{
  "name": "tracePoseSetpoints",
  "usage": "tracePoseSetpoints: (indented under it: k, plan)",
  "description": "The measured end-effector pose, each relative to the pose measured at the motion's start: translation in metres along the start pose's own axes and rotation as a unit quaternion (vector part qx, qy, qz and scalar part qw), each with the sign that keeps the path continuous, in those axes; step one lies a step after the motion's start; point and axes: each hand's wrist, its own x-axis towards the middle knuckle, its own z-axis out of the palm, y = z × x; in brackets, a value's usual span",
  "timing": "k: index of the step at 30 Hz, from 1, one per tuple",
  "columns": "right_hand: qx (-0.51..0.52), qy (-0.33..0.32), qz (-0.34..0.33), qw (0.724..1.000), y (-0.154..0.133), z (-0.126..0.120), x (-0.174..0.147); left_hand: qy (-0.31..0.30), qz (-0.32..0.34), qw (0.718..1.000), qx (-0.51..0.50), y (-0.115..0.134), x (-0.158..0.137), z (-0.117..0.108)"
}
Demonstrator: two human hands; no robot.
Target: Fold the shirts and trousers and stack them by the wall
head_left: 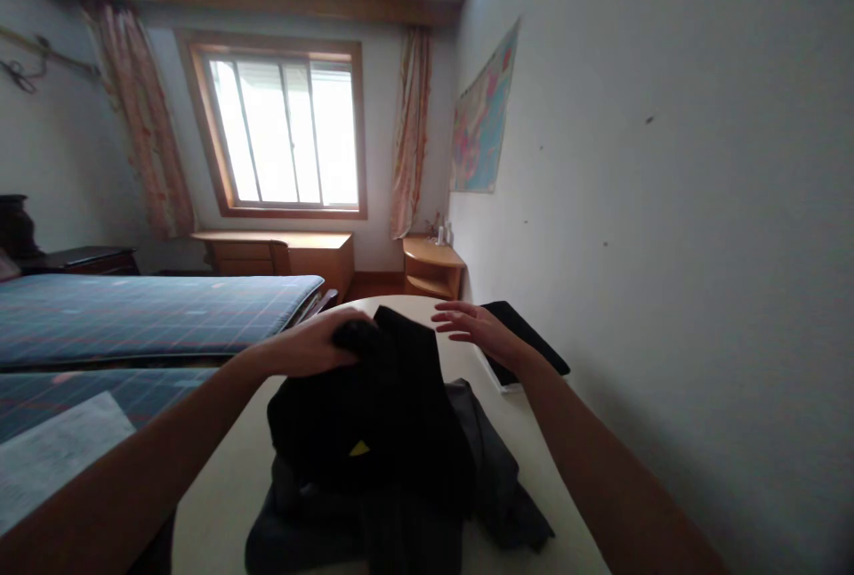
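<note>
My left hand (326, 342) is closed on a bunched edge of a black garment (400, 415), which carries a small yellow mark near its middle. The cloth is lifted in a fold at its far end and hides part of what lies below. Just right of that fold, my right hand (477, 330) is held with its fingers stretched out, apart from the cloth and holding nothing. Under the black garment lies a dark grey garment (494, 468), spread on a pale round-ended table (213, 495).
A black flat object (527, 335) rests on something white at the table's right edge, beside the wall. To the left stands a bed with a plaid mattress (147, 312) and a pale sheet (67, 441). Wooden desks (320, 241) stand below the window.
</note>
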Motion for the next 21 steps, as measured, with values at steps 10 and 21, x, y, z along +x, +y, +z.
tracePoseSetpoints:
  k: [10, 21]
  plan:
    - [-0.493, 0.304, 0.215, 0.786, 0.152, -0.052, -0.025, 0.006, -0.026, 0.99, 0.136, -0.013, -0.016, 0.076]
    - [-0.392, 0.45, 0.158, 0.787, 0.099, -0.082, -0.022, -0.062, 0.062, 0.993, 0.078, 0.0, -0.021, 0.119]
